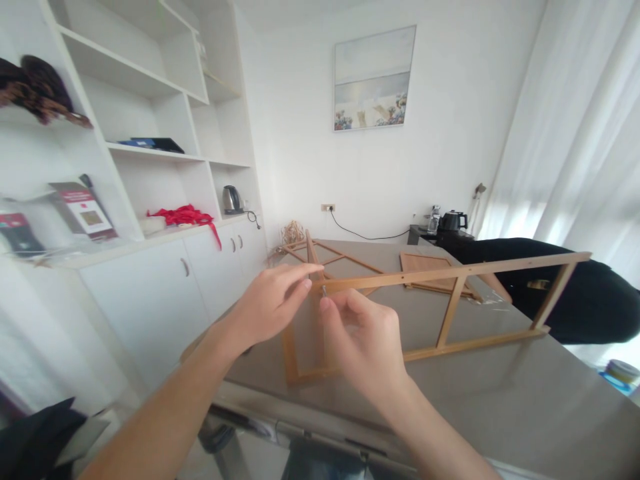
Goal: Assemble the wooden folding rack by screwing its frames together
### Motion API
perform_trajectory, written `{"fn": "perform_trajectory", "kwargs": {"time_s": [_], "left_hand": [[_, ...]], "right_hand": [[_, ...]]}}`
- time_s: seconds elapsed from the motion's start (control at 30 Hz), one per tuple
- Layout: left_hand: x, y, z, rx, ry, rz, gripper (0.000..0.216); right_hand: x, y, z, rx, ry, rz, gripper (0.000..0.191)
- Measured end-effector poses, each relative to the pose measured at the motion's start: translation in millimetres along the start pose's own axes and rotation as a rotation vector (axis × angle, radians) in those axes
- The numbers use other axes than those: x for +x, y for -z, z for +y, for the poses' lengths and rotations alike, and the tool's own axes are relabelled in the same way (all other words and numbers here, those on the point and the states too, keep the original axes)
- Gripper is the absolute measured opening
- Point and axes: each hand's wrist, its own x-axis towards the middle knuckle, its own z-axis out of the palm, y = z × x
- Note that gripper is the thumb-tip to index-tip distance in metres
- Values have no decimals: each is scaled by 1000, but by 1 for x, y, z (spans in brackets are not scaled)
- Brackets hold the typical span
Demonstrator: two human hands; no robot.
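A long wooden ladder-like frame (453, 307) stands on its edge on the grey table (500, 393), running from the middle out to the right. My left hand (270, 303) grips the near end of its top rail, fingers closed over the wood. My right hand (363, 343) sits just below that end and pinches a small metal screw (324, 291) against the rail. Behind the hands a second wooden frame (320, 257) lies on the table. A flat wooden panel (430, 267) rests further back.
White shelves and cabinets (150, 200) line the left wall, holding a kettle (231, 199), red cloth (185, 215) and boxes. A black kettle (453, 220) stands at the back. A person in black (575, 293) is at the table's right side. Curtains hang at right.
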Motion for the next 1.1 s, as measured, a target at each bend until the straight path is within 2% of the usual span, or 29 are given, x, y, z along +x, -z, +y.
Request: {"fn": "perform_trajectory", "kwargs": {"time_s": [0.07,0.13,0.2,0.27,0.37,0.47,0.53,0.67,0.77,0.93,1.1], "left_hand": [[-6,-7,-3,-61,-13,80,34],[-13,-17,-6,-195,34,239,31],[-22,-33,-11,-429,119,424,32],[-30,-51,-19,-737,195,504,36],[-41,-76,-31,-1073,326,501,41],[-53,-96,-36,-1204,449,468,56],[-65,-107,-38,-1247,517,428,59],[-95,-128,-43,-1167,553,429,62],[-110,-138,-48,-1085,537,415,52],[-112,-136,-49,-1029,612,309,34],[-110,-133,-48,-976,624,188,28]], "right_hand": [[0,0,1,38,-46,-18,24],[-1,-2,4,98,-93,-31,25],[-2,-3,7,183,-123,-47,23],[-3,-3,10,249,-114,-73,21],[0,1,12,198,-19,-112,18],[3,10,15,27,150,-87,13],[4,16,16,-61,262,-62,12],[3,21,22,-96,382,-108,19],[2,20,25,-120,409,-115,23],[4,19,27,-176,437,-74,20],[3,22,24,-247,434,-17,11]]}}
